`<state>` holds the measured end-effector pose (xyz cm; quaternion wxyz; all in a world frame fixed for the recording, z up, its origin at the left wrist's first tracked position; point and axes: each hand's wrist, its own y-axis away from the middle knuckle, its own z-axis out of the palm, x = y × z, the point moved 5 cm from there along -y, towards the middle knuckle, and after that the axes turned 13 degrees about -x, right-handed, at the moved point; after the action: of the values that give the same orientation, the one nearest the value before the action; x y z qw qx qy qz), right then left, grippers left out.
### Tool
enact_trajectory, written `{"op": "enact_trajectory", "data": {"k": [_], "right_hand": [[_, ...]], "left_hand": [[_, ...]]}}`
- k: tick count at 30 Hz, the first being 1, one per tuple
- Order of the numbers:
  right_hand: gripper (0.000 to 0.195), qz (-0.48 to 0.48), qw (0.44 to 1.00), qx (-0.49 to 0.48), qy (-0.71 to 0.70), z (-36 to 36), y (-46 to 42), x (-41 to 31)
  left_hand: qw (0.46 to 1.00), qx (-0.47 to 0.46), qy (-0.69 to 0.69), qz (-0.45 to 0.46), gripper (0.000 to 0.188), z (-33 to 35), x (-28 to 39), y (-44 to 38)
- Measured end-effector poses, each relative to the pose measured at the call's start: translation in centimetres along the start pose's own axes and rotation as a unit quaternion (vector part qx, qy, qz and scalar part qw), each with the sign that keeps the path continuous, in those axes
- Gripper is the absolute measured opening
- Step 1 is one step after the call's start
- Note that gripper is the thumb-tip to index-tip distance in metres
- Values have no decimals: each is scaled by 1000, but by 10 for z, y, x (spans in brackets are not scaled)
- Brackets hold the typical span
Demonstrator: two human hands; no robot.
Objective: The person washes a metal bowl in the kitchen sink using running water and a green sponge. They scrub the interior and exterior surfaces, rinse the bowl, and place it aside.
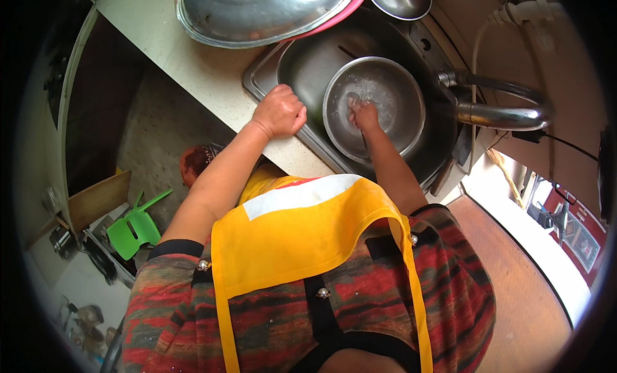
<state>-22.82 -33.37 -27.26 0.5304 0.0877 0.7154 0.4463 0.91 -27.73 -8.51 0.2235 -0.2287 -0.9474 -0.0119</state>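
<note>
My right hand [365, 113] reaches down into a round stainless steel bowl [332, 132] with clear, rippling water [373, 88] in it. The fingertips are under or at the water and look blurred, so what they may hold is hidden. A thin dark strip shows beside the wrist, too unclear to name. The bowl stands inside a dark metal sink [303, 64]. To its left, my left hand [281, 111] is curled into a fist at the sink's near rim [313, 148], with no object visible in it.
A large metal lid [265, 11] covers a pink basin [332, 23] on the speckled counter [188, 59]. Beyond the sink sits a smaller metal bowl [402, 1]. A chrome faucet [501, 115] juts out at right. Lower left are a green plastic item [132, 233] and a wooden board [101, 199].
</note>
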Motion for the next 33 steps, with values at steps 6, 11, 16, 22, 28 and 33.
{"op": "enact_trajectory", "data": {"k": [6,11,16,22,28,33], "right_hand": [[34,-109,975,74,178,-50,48,-34],[52,-122,833,399,363,-109,131,-42],[64,50,897,346,270,-128,131,13],[62,3,935,320,152,-127,129,33],[52,-99,933,347,-13,-96,159,-4],[49,-139,914,370,-95,-71,181,-39]], "left_hand": [[1000,-9,-8,1,16,2,-1,1],[1000,0,-19,1,19,3,0,1],[999,-7,-40,4,25,2,2,0],[999,-13,-47,3,27,5,2,1],[999,-10,-37,20,23,4,4,1],[996,-79,4,-35,26,2,10,-9]]}}
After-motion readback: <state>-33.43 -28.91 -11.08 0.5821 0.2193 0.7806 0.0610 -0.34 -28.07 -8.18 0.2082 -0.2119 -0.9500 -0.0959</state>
